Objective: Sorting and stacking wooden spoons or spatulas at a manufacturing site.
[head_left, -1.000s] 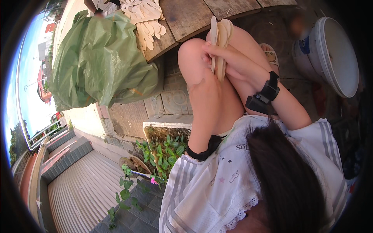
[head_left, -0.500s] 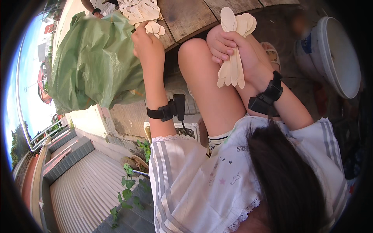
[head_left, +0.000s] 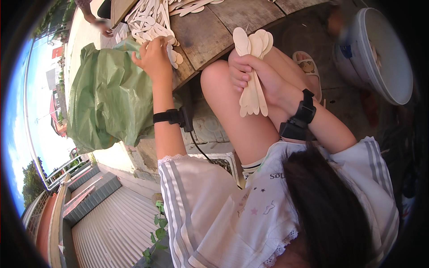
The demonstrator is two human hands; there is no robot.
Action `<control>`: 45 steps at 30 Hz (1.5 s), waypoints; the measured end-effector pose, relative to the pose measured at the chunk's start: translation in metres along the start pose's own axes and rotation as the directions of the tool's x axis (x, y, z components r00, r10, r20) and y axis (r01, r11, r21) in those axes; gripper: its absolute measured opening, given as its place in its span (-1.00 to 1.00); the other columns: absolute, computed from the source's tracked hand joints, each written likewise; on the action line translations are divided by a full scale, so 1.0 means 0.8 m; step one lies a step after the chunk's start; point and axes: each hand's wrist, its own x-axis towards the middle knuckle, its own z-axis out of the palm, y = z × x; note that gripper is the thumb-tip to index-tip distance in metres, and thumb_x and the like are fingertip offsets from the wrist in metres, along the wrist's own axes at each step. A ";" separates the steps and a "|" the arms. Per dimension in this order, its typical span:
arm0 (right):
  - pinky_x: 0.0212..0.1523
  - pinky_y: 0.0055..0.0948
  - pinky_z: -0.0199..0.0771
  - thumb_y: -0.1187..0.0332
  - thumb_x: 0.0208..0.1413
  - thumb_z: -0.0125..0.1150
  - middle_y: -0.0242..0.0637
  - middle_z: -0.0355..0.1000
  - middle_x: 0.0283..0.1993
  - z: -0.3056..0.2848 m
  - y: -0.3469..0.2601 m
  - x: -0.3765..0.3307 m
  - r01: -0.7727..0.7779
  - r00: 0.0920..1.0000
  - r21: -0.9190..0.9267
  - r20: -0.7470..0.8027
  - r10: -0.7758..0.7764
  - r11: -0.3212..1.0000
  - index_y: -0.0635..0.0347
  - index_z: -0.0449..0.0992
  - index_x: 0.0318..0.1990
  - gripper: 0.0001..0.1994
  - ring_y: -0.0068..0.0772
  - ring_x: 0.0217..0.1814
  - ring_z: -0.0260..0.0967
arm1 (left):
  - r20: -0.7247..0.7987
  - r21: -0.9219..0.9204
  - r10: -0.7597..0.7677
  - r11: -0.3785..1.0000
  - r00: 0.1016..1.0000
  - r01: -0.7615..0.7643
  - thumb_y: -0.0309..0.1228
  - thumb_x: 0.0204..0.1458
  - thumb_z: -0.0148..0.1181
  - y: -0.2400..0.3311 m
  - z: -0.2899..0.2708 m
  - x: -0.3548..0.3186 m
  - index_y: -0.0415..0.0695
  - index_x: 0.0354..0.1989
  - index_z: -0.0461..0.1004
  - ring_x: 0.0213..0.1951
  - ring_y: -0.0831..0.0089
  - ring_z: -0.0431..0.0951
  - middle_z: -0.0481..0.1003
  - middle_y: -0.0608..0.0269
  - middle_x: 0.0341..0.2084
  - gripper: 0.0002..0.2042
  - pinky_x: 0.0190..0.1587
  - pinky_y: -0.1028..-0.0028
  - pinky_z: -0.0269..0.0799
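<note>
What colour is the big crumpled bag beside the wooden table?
Green, clearest in the head view: the bag sits just under the left hand.

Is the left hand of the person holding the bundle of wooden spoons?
No, the right hand holds the bundle of wooden spoons, while the left hand reaches to the loose spoons on the wooden table.

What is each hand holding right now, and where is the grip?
The right hand grips a bunch of wooden spoons around the handles. The left hand touches loose spoons on the table; hold unclear.

Pile of wooden spoons (head_left: 149,20) cut off above.
</note>
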 end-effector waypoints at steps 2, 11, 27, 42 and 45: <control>-0.40 -0.54 0.23 0.21 0.23 -0.04 -0.54 0.08 -0.64 -0.001 0.001 0.002 -0.007 1.000 0.000 -0.008 0.007 1.000 -0.06 0.09 -0.61 -0.64 -0.59 -0.56 0.10 | -0.142 -0.023 0.020 0.999 0.990 -0.023 -0.33 -0.02 0.26 0.008 -0.021 0.005 0.17 -0.18 0.51 -0.03 0.47 0.45 0.54 0.51 -0.29 -0.80 0.17 -0.03 -0.04; -0.50 -0.63 0.23 0.05 0.25 0.02 -0.57 0.17 -0.58 0.002 -0.011 -0.004 -0.076 0.997 0.182 0.005 0.076 0.980 0.08 0.38 -0.31 -0.71 -0.65 -0.56 0.14 | -0.331 -0.354 0.440 0.762 0.835 -0.542 -0.45 -0.10 0.26 0.122 -0.173 -0.008 0.08 -0.25 0.59 -0.08 0.47 0.51 0.59 0.50 -0.18 -0.80 0.08 0.40 0.25; -0.37 -0.61 0.35 0.15 0.29 -0.06 -0.54 0.20 -0.46 -0.002 -0.007 0.001 0.002 0.998 -0.012 -0.068 -0.003 1.000 -0.02 0.22 -0.49 -0.71 -0.65 -0.41 0.24 | -0.008 -0.292 -0.162 0.944 0.987 0.153 -0.26 -0.02 0.19 0.051 -0.053 -0.006 -0.07 -0.14 0.52 0.01 0.14 0.38 0.40 0.11 -0.03 -0.72 0.08 0.12 0.18; -0.35 -0.56 0.32 0.18 0.27 -0.07 -0.51 0.18 -0.53 -0.010 -0.007 0.009 -0.004 1.000 0.033 0.026 0.003 0.999 0.00 0.21 -0.51 -0.72 -0.59 -0.45 0.23 | 0.260 -0.121 -0.385 0.897 0.885 0.426 -0.19 0.05 0.06 0.023 -0.001 0.012 -0.19 -0.29 0.47 -0.23 0.08 0.51 0.54 0.07 -0.36 -0.72 -0.08 0.06 0.22; -0.35 -0.56 0.32 0.18 0.27 -0.08 -0.51 0.18 -0.52 -0.004 -0.004 0.009 -0.011 0.999 0.041 0.035 0.010 0.999 -0.01 0.21 -0.50 -0.72 -0.59 -0.45 0.22 | 0.231 -0.177 -0.466 0.843 0.854 0.508 -0.26 0.12 -0.05 0.002 -0.017 -0.002 -0.22 -0.31 0.38 -0.37 0.14 0.54 0.58 0.14 -0.46 -0.76 -0.22 0.18 0.31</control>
